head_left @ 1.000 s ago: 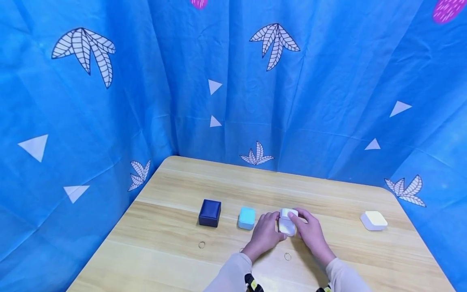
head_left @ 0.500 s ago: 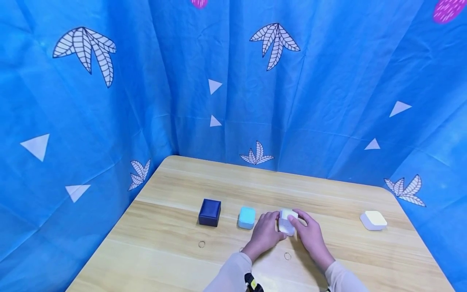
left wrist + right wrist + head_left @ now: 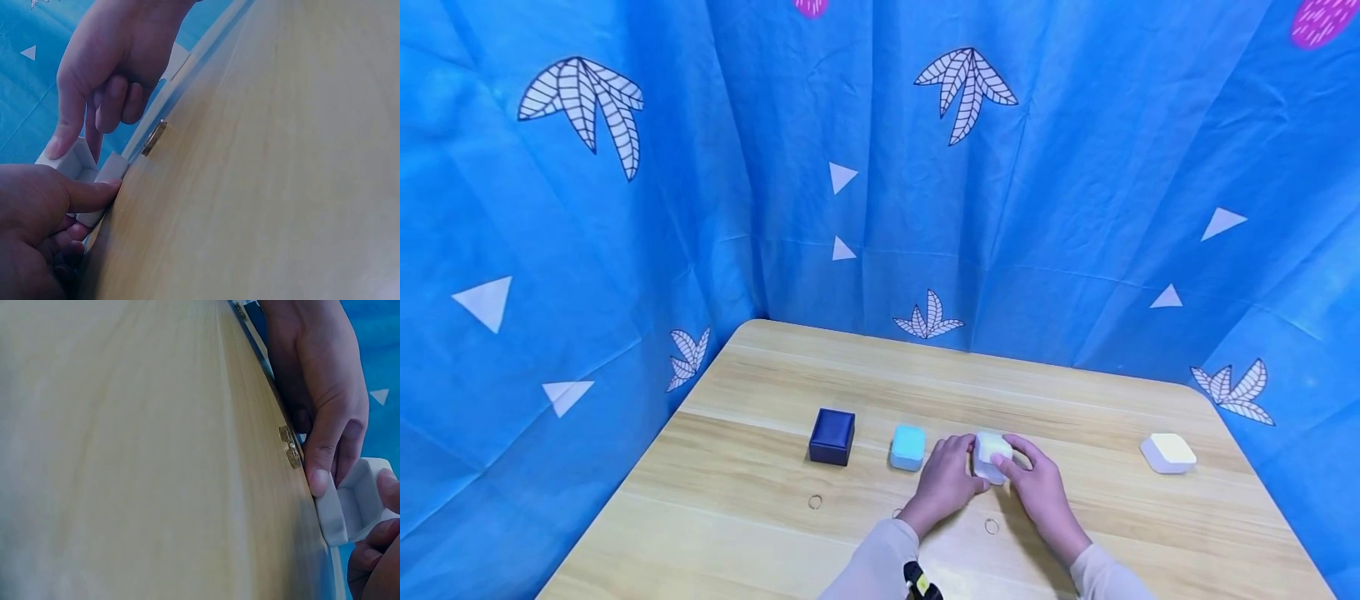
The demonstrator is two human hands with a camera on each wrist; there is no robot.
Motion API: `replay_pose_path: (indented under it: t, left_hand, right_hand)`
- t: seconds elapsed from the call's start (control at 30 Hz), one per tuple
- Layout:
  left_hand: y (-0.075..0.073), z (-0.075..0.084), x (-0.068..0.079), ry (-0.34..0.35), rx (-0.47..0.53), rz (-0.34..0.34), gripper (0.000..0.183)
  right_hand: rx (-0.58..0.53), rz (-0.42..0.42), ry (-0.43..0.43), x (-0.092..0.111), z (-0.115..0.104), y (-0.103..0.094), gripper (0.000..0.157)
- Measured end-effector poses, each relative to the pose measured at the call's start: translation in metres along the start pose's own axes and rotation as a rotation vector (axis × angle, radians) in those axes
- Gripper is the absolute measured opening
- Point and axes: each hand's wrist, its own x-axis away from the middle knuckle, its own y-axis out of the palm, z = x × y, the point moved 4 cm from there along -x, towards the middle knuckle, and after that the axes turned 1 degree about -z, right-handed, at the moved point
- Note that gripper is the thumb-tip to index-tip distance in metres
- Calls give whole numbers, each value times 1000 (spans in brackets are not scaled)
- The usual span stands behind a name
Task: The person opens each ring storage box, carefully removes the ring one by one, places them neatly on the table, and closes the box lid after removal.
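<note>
A small white ring box [image 3: 992,458] stands on the table between both hands, its lid swung partway down over the base. My left hand [image 3: 946,479] grips the base from the left; in the right wrist view its thumb [image 3: 320,481] lies on the front wall. My right hand [image 3: 1037,487] holds the lid, and in the left wrist view its thumb [image 3: 57,145] sits on top of the lid. A hollow gap shows between lid and base. In front of the box lies a gold ring [image 3: 992,526]. Another ring [image 3: 897,513] is partly hidden behind the left wrist.
Left of the hands stand a light blue box [image 3: 907,448] and a dark blue box [image 3: 832,437]. A third ring [image 3: 815,502] lies in front of the dark one. Far right is a cream-topped white box [image 3: 1168,453]. Blue curtain [image 3: 880,167] hangs behind the wooden table [image 3: 1075,400].
The white box's lid has tilted forward and down from standing open, moved by the right hand. My left hand has stayed in place on the base.
</note>
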Motion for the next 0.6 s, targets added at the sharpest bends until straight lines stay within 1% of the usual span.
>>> replay_pose_path:
  t: [0.1,0.3,0.43,0.6]
  left_hand:
    - [1,0,0,-1,-4,3,71]
    - [3,-1,0,-5,-13,-5,73]
    - [2,-1,1,1,-15,-3,73]
    - [1,0,0,15,-15,9,70]
  right_hand:
    - [22,4,-4,1,-1,0,57]
    - [118,0,4,4,0,-1,54]
    - [131,-9,2,7,1,-1,55]
    - [137,-18,-42,11,1,0,56]
